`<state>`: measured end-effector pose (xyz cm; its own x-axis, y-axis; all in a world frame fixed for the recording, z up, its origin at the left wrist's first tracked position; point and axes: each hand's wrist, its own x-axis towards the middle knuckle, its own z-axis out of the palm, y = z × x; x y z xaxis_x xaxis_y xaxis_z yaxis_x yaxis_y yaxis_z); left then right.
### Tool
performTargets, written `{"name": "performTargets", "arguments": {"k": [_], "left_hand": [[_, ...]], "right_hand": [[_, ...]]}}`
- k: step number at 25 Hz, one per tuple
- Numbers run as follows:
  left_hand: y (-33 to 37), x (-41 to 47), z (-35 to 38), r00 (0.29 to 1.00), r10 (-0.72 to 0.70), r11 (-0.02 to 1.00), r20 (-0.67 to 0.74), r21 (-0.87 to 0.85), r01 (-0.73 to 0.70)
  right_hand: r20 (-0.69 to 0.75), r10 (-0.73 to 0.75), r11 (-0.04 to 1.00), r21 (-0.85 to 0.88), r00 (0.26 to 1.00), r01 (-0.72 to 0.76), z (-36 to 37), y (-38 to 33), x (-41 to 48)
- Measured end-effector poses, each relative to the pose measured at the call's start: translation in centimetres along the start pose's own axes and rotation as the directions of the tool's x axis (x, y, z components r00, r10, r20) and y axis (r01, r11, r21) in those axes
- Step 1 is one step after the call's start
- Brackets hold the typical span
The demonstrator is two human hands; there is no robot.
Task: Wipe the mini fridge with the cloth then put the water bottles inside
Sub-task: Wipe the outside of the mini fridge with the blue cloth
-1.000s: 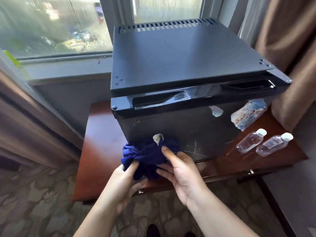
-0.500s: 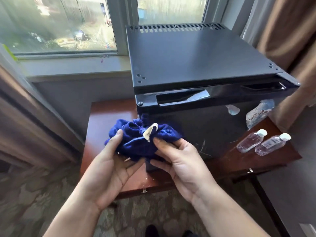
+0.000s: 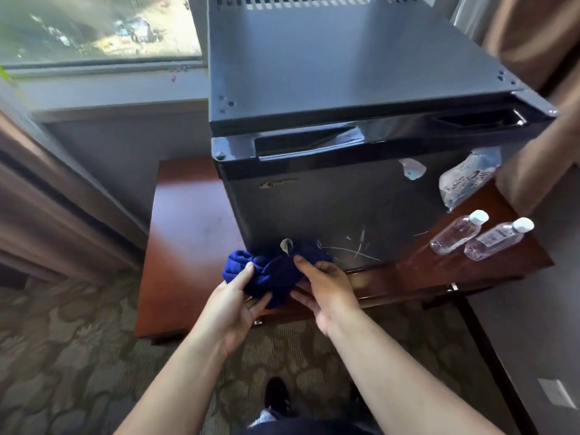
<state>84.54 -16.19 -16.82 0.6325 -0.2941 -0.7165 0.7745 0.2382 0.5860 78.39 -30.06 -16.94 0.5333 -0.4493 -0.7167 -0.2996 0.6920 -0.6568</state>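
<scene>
The black mini fridge [image 3: 345,89] stands on a low reddish wooden table [image 3: 185,240], its door shut and facing me. A bunched blue cloth [image 3: 273,271] with a pale tag rests against the lower left corner of the door. My left hand [image 3: 233,306] grips the cloth from the left and below. My right hand [image 3: 323,287] holds its right side, fingers on top. Two clear water bottles with white caps [image 3: 455,233] [image 3: 496,238] lie on the table to the right of the fridge.
A crumpled plastic wrapper [image 3: 464,180] lies behind the bottles by the fridge. Brown curtains [image 3: 539,36] hang at the right and left. A window [image 3: 94,26] and sill are behind the table. Patterned carpet [image 3: 62,356] covers the floor, and my shoe [image 3: 276,394] shows below.
Both hands have carried the cloth back down from the door's upper left edge to its lower left corner. The view has shifted closer to the fridge.
</scene>
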Motion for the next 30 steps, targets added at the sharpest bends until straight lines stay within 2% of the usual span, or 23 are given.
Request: {"name": "performTargets", "arguments": {"k": [7, 11, 18, 24, 30], "left_hand": [[-4.3, -1.0, 8.1, 0.997, 0.024, 0.997, -0.074, -0.072, -0.029], [-7.9, -1.0, 15.2, 0.994, 0.025, 0.999, -0.105, -0.043, -0.029], [-14.8, 1.1, 25.5, 0.996, -0.027, 0.999, -0.083, 0.034, 0.03], [-17.3, 3.8, 26.1, 0.992, -0.068, 0.996, -0.108, 0.044, 0.073], [-14.7, 1.6, 20.4, 0.984, 0.053, 0.995, -0.168, -0.071, -0.065]], "right_hand": [[0.054, -0.091, 0.99, 0.114, 0.994, 0.084, -7.5, -4.6, 1.8], [0.075, -0.145, 0.988, 0.059, 0.987, 0.141, -14.0, -9.3, 3.8], [0.027, -0.193, 0.981, 0.005, 0.981, 0.193, -23.8, -14.4, 8.1], [0.017, -0.172, 0.985, 0.018, 0.985, 0.172, -25.1, -14.2, 10.4], [0.014, -0.198, 0.977, 0.081, 0.98, 0.197, -19.8, -11.3, 7.8]]}}
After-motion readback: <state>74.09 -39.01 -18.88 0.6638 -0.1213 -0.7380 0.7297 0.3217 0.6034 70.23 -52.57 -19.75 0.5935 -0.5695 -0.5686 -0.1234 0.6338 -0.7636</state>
